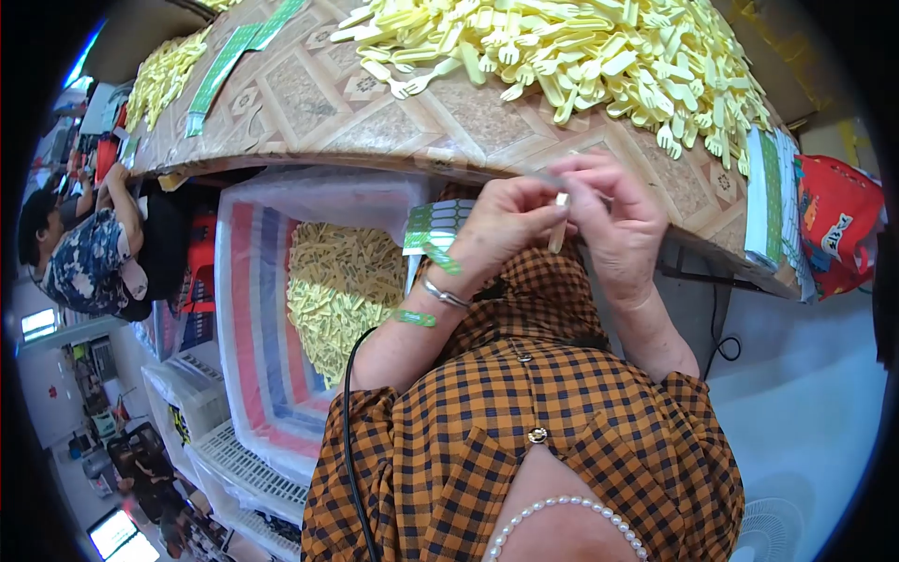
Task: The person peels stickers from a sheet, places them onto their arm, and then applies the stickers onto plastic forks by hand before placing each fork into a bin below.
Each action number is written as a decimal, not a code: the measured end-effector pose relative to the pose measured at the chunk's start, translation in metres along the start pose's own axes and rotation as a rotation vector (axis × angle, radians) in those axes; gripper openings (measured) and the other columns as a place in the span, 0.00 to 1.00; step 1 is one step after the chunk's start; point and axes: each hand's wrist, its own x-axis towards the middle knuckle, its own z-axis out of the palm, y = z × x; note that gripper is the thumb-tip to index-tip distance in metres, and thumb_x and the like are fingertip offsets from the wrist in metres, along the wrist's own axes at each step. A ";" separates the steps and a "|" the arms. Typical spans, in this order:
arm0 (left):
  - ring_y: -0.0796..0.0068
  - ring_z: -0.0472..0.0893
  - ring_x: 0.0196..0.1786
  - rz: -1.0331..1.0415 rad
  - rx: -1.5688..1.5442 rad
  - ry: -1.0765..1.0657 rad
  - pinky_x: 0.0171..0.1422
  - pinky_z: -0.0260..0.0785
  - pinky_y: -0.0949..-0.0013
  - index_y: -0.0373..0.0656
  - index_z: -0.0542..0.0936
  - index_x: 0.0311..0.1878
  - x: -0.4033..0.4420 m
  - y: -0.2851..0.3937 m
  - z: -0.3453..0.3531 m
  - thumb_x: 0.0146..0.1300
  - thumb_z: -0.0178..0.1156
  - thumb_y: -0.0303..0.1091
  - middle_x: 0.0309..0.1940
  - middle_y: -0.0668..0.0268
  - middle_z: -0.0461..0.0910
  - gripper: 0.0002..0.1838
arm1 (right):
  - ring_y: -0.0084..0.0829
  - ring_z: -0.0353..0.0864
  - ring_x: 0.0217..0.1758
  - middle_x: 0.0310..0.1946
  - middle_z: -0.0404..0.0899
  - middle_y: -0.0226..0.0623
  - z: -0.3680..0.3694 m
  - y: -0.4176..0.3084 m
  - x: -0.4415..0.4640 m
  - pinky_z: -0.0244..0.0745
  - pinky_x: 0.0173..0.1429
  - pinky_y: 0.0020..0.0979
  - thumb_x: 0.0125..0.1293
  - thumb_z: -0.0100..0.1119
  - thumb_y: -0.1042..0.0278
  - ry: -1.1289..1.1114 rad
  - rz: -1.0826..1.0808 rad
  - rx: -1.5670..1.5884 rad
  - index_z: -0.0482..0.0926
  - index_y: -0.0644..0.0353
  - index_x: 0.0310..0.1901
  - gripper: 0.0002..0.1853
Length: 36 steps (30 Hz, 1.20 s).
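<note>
My left hand [513, 220] is closed in a pinch on a small pale-yellow plastic fork [557, 234], held upright above my lap. Only its ends show between the fingers. Close against it, my right hand [613, 211] has its fingers curled together and slightly blurred; what they grip is hidden. On the tabletop beyond both hands lies a large pile of similar yellow plastic forks [599, 56]. A sheet of green labels [435, 225] rests beside my left wrist. Green label strips [415, 318] are stuck along my left forearm, near a metal bracelet.
A large striped bag [251, 309] on my left holds many yellow pieces [337, 281]. Green label strips [225, 80] lie on the patterned table [309, 112]. Stacked labels [766, 197] and a red bag [838, 225] are at the right edge. Another person [84, 239] sits at far left.
</note>
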 end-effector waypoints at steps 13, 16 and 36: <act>0.66 0.84 0.48 0.289 -0.634 -0.163 0.56 0.77 0.65 0.33 0.74 0.60 -0.003 -0.003 -0.006 0.64 0.63 0.27 0.47 0.56 0.82 0.21 | 0.26 0.86 0.47 0.41 0.87 0.26 -0.029 -0.004 -0.011 0.57 0.73 0.38 0.58 0.66 0.73 -0.044 -0.781 -0.883 0.76 0.50 0.39 0.10; 0.69 0.83 0.49 0.296 -0.589 -0.131 0.56 0.77 0.67 0.34 0.75 0.59 -0.005 0.000 -0.006 0.63 0.63 0.26 0.47 0.58 0.82 0.21 | 0.25 0.86 0.49 0.43 0.86 0.25 -0.029 -0.003 -0.011 0.57 0.73 0.38 0.59 0.66 0.71 -0.056 -0.792 -0.899 0.76 0.51 0.39 0.09; 0.73 0.81 0.51 0.322 -0.531 -0.063 0.58 0.75 0.69 0.34 0.76 0.58 -0.005 0.000 -0.007 0.62 0.65 0.25 0.48 0.60 0.82 0.20 | 0.26 0.84 0.52 0.45 0.86 0.27 -0.023 -0.002 -0.011 0.54 0.74 0.40 0.60 0.66 0.68 -0.117 -0.826 -0.973 0.76 0.52 0.37 0.07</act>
